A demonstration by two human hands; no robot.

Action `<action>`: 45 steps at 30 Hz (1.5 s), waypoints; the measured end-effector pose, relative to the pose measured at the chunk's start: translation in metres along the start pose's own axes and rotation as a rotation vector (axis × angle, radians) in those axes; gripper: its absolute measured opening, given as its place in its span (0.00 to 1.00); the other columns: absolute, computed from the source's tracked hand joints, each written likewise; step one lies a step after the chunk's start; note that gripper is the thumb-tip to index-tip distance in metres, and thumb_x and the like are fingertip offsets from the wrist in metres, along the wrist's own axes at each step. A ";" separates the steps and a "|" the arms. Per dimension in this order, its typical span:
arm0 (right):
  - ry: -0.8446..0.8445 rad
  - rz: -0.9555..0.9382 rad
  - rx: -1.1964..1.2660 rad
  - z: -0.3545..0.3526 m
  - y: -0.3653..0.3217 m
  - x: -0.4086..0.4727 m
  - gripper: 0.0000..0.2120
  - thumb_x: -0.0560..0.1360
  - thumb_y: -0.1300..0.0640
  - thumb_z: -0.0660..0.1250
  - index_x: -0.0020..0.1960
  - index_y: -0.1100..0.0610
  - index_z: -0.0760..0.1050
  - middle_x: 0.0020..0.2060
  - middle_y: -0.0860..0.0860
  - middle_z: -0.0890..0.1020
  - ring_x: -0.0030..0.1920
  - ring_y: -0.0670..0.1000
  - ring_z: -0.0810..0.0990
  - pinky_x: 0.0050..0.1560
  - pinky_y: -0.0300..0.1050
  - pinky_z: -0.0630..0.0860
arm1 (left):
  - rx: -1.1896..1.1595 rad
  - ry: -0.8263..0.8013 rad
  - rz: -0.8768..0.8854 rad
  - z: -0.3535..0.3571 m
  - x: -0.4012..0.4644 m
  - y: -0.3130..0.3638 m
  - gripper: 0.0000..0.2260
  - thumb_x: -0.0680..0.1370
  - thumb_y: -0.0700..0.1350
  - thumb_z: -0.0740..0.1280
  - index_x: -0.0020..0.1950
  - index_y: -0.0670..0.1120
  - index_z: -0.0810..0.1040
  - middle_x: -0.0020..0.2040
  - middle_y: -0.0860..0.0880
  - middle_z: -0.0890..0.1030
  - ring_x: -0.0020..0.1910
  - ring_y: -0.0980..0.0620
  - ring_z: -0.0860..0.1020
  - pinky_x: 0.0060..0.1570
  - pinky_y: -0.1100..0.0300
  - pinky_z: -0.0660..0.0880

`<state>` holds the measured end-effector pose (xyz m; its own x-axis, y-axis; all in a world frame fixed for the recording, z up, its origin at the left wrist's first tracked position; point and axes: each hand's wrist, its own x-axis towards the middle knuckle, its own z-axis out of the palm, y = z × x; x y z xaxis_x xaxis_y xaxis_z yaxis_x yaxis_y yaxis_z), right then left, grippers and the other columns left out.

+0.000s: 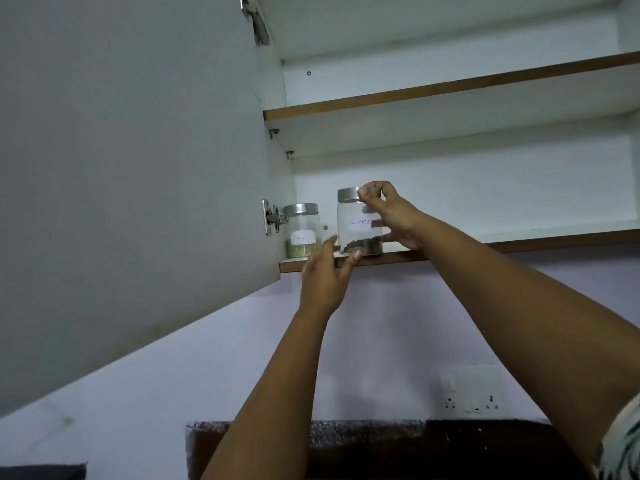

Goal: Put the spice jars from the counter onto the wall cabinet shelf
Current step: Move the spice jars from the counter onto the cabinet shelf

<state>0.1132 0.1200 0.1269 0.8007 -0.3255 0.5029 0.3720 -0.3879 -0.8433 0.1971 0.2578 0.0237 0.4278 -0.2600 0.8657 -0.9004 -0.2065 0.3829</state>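
Observation:
A clear jar labelled "Cloves" (356, 223), with a metal lid and dark cloves at its bottom, stands at the front edge of the lowest cabinet shelf (519, 245). My right hand (391, 213) grips its lid and right side. My left hand (323, 275) touches the jar's lower left edge from below with its fingertips. To the left, a second jar labelled "Fennel" (302, 230), holding greenish seeds, stands on the same shelf near the door hinge.
The grey cabinet door (131, 168) hangs open at the left. A middle shelf (450, 86) runs above. On the wall below is a white socket plate (472, 393). A dark counter backsplash (381, 441) lies at the bottom.

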 end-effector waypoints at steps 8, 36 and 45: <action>-0.003 0.102 -0.095 0.016 0.009 0.046 0.21 0.76 0.37 0.62 0.64 0.45 0.65 0.65 0.50 0.66 0.64 0.59 0.71 0.61 0.69 0.69 | 0.236 0.321 0.284 0.011 0.005 -0.044 0.07 0.80 0.42 0.63 0.43 0.43 0.76 0.40 0.49 0.76 0.40 0.49 0.71 0.42 0.58 0.67; 0.031 0.109 -0.193 0.042 0.048 0.085 0.33 0.79 0.36 0.52 0.79 0.48 0.47 0.75 0.55 0.63 0.68 0.58 0.71 0.60 0.51 0.68 | 0.170 0.403 0.319 0.030 0.004 -0.058 0.04 0.79 0.44 0.66 0.47 0.45 0.78 0.44 0.50 0.77 0.44 0.51 0.73 0.48 0.58 0.69; 0.163 0.215 -0.236 0.033 0.043 0.072 0.31 0.80 0.35 0.46 0.79 0.44 0.42 0.76 0.56 0.61 0.70 0.60 0.67 0.61 0.52 0.70 | 0.193 0.394 0.279 0.028 0.004 -0.054 0.03 0.79 0.43 0.66 0.47 0.45 0.78 0.44 0.49 0.77 0.44 0.49 0.74 0.48 0.56 0.71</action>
<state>0.2018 0.1081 0.1206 0.7562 -0.5477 0.3582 0.0687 -0.4779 -0.8757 0.2493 0.2413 -0.0025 0.0774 0.0375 0.9963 -0.9289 -0.3603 0.0858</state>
